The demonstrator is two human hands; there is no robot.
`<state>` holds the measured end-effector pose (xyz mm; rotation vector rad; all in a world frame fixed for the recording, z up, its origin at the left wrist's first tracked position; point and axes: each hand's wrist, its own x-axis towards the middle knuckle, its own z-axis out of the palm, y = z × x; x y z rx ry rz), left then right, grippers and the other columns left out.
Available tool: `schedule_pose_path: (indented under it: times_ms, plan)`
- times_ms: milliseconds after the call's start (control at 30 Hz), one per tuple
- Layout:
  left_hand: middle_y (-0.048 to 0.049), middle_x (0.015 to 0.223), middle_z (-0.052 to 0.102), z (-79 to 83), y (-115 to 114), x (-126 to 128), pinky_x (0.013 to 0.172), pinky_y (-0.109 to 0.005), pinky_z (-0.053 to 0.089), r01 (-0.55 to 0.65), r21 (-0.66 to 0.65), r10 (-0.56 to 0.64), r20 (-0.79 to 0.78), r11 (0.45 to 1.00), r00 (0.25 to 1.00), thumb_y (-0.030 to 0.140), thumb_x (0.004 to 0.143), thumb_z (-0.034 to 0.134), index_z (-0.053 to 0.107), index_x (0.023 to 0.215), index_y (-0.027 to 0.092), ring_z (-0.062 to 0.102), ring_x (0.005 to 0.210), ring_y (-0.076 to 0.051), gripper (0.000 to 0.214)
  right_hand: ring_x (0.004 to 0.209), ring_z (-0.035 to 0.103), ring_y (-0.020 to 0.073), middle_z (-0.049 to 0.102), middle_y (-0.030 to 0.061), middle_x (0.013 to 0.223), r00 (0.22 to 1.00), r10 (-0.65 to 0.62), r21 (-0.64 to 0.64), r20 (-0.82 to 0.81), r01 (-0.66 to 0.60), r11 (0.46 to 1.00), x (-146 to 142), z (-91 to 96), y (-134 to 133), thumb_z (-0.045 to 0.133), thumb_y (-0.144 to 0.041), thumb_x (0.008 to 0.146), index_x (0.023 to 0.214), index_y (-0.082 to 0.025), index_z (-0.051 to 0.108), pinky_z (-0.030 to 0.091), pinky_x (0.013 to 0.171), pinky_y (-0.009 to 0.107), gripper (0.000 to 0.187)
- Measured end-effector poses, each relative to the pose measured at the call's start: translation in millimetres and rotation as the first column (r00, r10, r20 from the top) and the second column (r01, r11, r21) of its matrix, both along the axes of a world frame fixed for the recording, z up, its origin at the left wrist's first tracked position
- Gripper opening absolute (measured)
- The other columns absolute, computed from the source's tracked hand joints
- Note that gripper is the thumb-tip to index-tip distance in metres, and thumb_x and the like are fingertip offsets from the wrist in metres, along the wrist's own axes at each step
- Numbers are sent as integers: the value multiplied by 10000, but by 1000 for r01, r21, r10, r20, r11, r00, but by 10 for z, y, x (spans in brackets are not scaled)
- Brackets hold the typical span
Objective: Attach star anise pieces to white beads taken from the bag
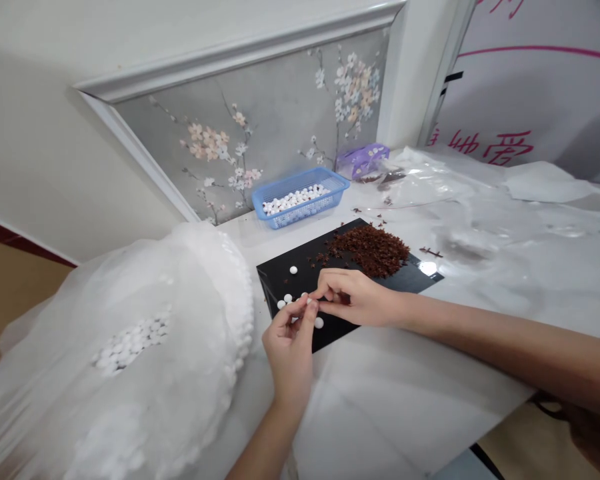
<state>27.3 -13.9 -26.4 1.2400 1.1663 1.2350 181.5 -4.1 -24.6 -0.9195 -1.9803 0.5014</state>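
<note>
My left hand [289,347] is raised over the near edge of a black mat [280,273], its fingertips pinched on a small white bead. My right hand [353,297] comes in from the right with curled fingers that meet the left fingertips; what it pinches is too small to make out. Several loose white beads [293,270] lie on the mat just beyond both hands. A heap of small dark red-brown pieces [373,250] covers the far part of the mat.
A large clear plastic bag [130,347] of white beads bulges at the left. A blue basket [300,197] with white beads stands at the back by the flowered wall panel. A purple container [363,159] and crumpled clear plastic sheet [480,207] lie to the right on the white table [380,400].
</note>
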Motion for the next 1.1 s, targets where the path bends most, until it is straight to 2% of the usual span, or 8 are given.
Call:
schedule_pose_path:
  times_ms: [167, 467, 667, 833, 967, 1033, 1100]
  plan:
    - [-28, 766, 642, -2, 4, 1, 572, -187, 453, 15, 19, -15, -11, 1000, 1000, 319, 690, 672, 670, 864, 161, 553, 636, -94, 235, 524, 425, 52, 456, -20, 697, 998, -30, -39, -52, 28, 999, -13, 15, -6, 541, -186, 813, 883, -157, 527, 364, 459, 163, 78]
    - [-26, 796, 621, -4, 7, 11, 582, -171, 456, 21, 20, -21, -5, 1000, 1000, 320, 708, 660, 644, 900, 164, 555, 670, -85, 248, 576, 441, 80, 540, 24, 804, 999, -32, 82, -7, 32, 996, 16, 1, 12, 577, -251, 805, 935, -181, 526, 373, 486, 189, 156]
    - [-27, 784, 627, 5, 3, 12, 574, -180, 458, 32, 26, -32, 17, 999, 999, 313, 694, 672, 644, 841, 152, 549, 628, -80, 220, 556, 418, 62, 489, 3, 734, 999, -37, 99, -35, 40, 994, 2, 3, -9, 552, -197, 819, 850, -163, 537, 361, 469, 164, 49]
    - [-42, 782, 638, 12, 12, 8, 634, -206, 471, 43, 12, -43, 4, 999, 999, 311, 691, 672, 645, 793, 144, 573, 688, -109, 197, 533, 407, 52, 423, -28, 658, 997, -38, 10, -63, 38, 999, -25, 8, -21, 566, -205, 805, 780, -152, 542, 358, 465, 155, 63]
    - [-41, 763, 633, 15, -1, 21, 624, -214, 471, 64, 15, -63, -43, 998, 997, 328, 704, 655, 637, 790, 147, 572, 670, -114, 202, 526, 397, 46, 420, -35, 662, 1000, 2, -82, 7, -1, 997, 26, 81, 5, 594, -218, 773, 802, -151, 538, 345, 462, 151, 92]
    - [-60, 850, 645, 11, 6, 8, 617, -222, 475, 70, 54, -65, -94, 996, 993, 338, 720, 638, 638, 832, 155, 586, 701, -128, 214, 492, 375, 34, 434, -39, 705, 1000, 0, -156, 17, 3, 988, 111, 124, 54, 627, -240, 738, 914, -157, 507, 330, 435, 150, 229]
    - [-76, 937, 649, 13, 45, -38, 644, -240, 481, 60, 152, -30, -190, 987, 981, 335, 739, 618, 645, 875, 169, 599, 758, -148, 217, 479, 371, 32, 452, -36, 755, 998, -56, -214, 27, 60, 975, 242, 143, 135, 648, -269, 715, 1037, -163, 448, 332, 431, 158, 394]
